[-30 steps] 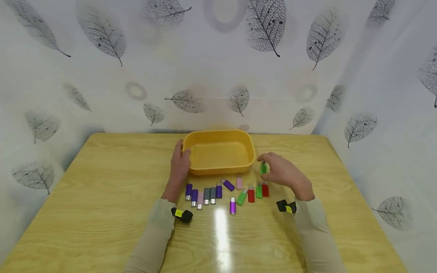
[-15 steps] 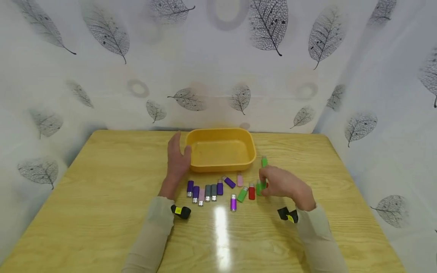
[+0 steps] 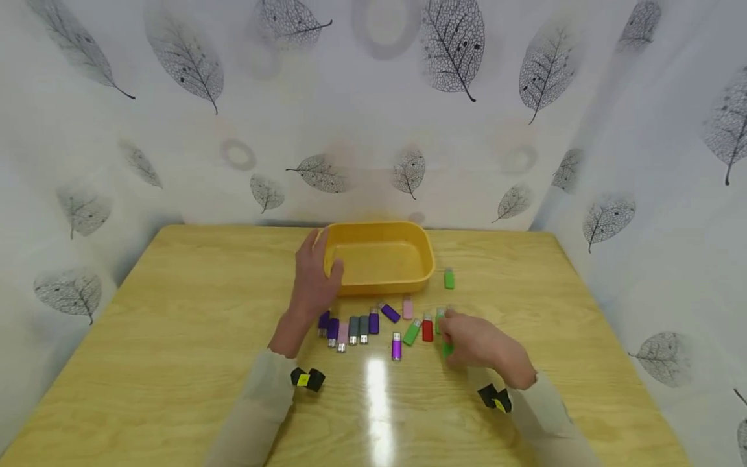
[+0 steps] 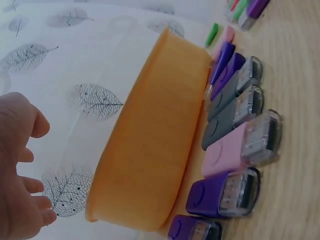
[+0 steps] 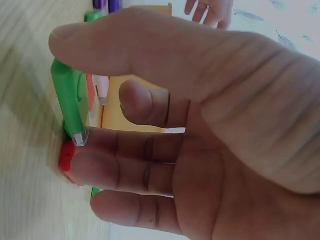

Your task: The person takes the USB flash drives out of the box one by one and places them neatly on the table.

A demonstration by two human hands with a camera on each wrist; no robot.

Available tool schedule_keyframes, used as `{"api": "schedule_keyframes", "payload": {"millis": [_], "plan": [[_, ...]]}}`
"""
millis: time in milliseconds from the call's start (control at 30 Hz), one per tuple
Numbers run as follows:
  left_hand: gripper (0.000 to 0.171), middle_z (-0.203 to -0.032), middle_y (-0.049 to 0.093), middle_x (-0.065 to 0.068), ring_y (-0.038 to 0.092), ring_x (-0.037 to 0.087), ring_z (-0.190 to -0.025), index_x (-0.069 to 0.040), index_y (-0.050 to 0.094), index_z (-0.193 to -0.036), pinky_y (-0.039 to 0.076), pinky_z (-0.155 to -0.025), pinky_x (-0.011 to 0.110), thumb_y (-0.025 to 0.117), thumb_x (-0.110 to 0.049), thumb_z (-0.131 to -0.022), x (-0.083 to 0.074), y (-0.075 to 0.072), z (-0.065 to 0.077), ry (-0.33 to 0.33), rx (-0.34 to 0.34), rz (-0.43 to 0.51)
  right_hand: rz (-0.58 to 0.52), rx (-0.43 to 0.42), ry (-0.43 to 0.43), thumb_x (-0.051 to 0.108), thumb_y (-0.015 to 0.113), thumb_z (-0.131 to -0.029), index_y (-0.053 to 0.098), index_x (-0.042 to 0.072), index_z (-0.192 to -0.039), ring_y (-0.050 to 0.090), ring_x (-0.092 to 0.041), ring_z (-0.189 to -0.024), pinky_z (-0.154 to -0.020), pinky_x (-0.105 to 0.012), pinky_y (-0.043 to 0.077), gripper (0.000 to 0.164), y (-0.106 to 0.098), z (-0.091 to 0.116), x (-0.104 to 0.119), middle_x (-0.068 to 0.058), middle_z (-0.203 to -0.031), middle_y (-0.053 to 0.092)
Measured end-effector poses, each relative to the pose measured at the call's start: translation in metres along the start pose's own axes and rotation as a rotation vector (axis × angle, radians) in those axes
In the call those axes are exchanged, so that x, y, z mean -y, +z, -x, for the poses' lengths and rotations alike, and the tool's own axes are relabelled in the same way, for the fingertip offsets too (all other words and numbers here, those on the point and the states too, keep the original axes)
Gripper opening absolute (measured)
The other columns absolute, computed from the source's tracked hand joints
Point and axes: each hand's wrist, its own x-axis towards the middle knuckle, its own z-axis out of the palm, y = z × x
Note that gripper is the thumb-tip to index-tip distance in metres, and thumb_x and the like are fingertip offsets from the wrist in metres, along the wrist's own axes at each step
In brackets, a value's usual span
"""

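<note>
My left hand (image 3: 315,279) is beside the left end of a yellow plastic tray (image 3: 379,288), fingers extended. The left wrist view shows a gap between that hand and the tray's wall (image 4: 145,140). My right hand (image 3: 481,344) holds a green USB stick (image 5: 72,97) low over the table, the thumb on one end and the fingers by its clear-capped end. Just past those fingertips lies a red USB stick (image 5: 67,155), partly hidden. Another green USB stick (image 3: 440,321) lies left of the right hand, and one more green stick stands apart, right of the tray.
A row of purple, pink and grey USB sticks (image 3: 353,329) lies in front of the tray. A bright purple stick (image 3: 397,347), a red one (image 3: 428,329) and a tilted green one (image 3: 412,332) lie nearer the middle. A leaf-patterned cloth (image 3: 350,130) hangs behind the table.
My right hand has left the green stick by the tray's right end and come toward me, now with another green stick. The left hand has come off the tray's side and shifted slightly right.
</note>
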Motion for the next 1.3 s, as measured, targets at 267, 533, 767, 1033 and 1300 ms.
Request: {"api": "schedule_keyframes", "payload": {"millis": [267,533,767,1033,1300], "plan": [[0.063,-0.143,0.026,0.028,0.024,0.041,-0.127,-0.008,0.027,-0.143,0.028,-0.099,0.063,0.051,-0.021,-0.087,-0.013,-0.012,0.015,-0.04,0.127,-0.097,0.052,0.035,0.042,0.016,0.077,-0.066,0.047,0.015,-0.071,0.042,-0.013,-0.062,-0.053,-0.029,0.039,0.03,0.004,0.006,0.003,0.001,-0.078,0.046],[0.064,-0.143,0.024,0.029,0.023,0.045,-0.125,-0.01,0.027,-0.143,0.031,-0.094,0.066,0.053,-0.022,-0.086,-0.004,-0.021,0.016,-0.07,0.168,-0.161,0.065,0.049,0.053,0.013,0.077,-0.065,0.048,0.014,-0.072,0.041,-0.014,-0.063,-0.054,-0.031,0.038,0.03,0.006,0.007,0.002,0.001,-0.077,0.043],[0.065,-0.146,0.016,0.03,0.018,0.047,-0.127,-0.009,0.021,-0.145,0.028,-0.095,0.068,0.049,-0.029,-0.089,0.009,-0.023,0.011,-0.135,0.255,-0.199,0.122,0.033,0.044,0.009,0.075,-0.066,0.048,0.014,-0.073,0.04,-0.016,-0.063,-0.054,-0.032,0.039,0.028,0.008,0.001,0.003,0.0,-0.076,0.042],[0.066,-0.146,0.014,0.033,0.015,0.047,-0.129,-0.004,0.013,-0.146,0.022,-0.103,0.063,0.041,-0.035,-0.094,0.019,-0.012,0.007,-0.193,0.447,-0.298,0.155,0.039,0.029,0.008,0.074,-0.066,0.049,0.014,-0.076,0.04,-0.018,-0.064,-0.055,-0.033,0.04,0.028,0.003,-0.006,0.0,-0.002,-0.077,0.041],[0.064,-0.149,0.016,0.027,0.015,0.04,-0.132,-0.004,0.013,-0.146,0.016,-0.109,0.055,0.038,-0.037,-0.096,0.012,-0.006,0.0,-0.196,0.575,-0.34,0.14,0.039,0.047,0.009,0.074,-0.065,0.051,0.012,-0.081,0.04,-0.019,-0.066,-0.055,-0.034,0.041,0.028,-0.003,-0.007,-0.006,-0.003,-0.079,0.041]]}}
